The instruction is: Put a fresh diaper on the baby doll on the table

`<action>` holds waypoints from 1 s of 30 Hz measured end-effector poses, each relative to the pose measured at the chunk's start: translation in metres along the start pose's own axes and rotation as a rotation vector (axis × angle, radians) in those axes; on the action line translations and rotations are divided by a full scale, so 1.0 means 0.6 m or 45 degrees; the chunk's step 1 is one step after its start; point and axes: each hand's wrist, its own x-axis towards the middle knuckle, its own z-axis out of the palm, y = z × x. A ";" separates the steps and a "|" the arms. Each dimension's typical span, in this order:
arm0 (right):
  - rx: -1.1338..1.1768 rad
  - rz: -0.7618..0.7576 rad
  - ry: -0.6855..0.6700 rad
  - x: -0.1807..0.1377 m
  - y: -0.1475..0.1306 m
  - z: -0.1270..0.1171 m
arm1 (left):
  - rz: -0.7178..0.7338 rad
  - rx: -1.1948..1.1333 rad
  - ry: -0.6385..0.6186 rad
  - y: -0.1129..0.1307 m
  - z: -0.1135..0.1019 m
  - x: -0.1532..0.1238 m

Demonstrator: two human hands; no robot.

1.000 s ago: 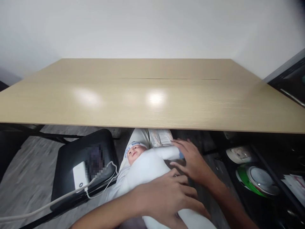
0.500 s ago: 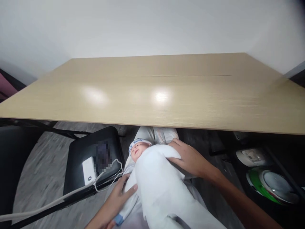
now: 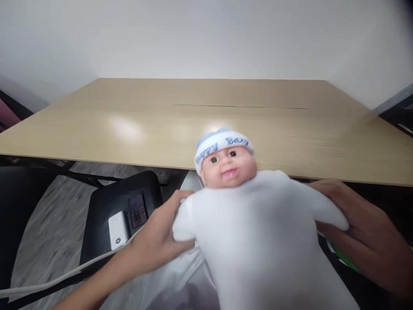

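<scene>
A baby doll (image 3: 258, 232) with a white cloth body and a blue-and-white knit cap (image 3: 222, 144) is raised close in front of me, its head overlapping the table's near edge. My left hand (image 3: 161, 228) grips the doll's arm at the left, thumb below and fingers behind it. Around the other arm, my right hand (image 3: 358, 224) is closed at the right side. The doll's lower body runs out of the bottom of the view, and some of my fingertips are hidden behind it.
A pale wooden table (image 3: 145, 129) spans the view ahead, against a white wall. On a black chair seat (image 3: 93, 228) at the left lie a white power bank (image 3: 118, 230) and a phone (image 3: 138, 211). A white cable (image 3: 64, 273) crosses below. Something green (image 3: 346, 258) shows at the right.
The doll has come up from my lap, nearer to the camera, and turned more upright. Both hands have risen with it, and my left hand now holds its arm.
</scene>
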 end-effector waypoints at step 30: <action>-0.122 -0.050 0.321 0.517 0.226 0.213 | -0.080 0.536 0.311 -0.151 -0.255 0.579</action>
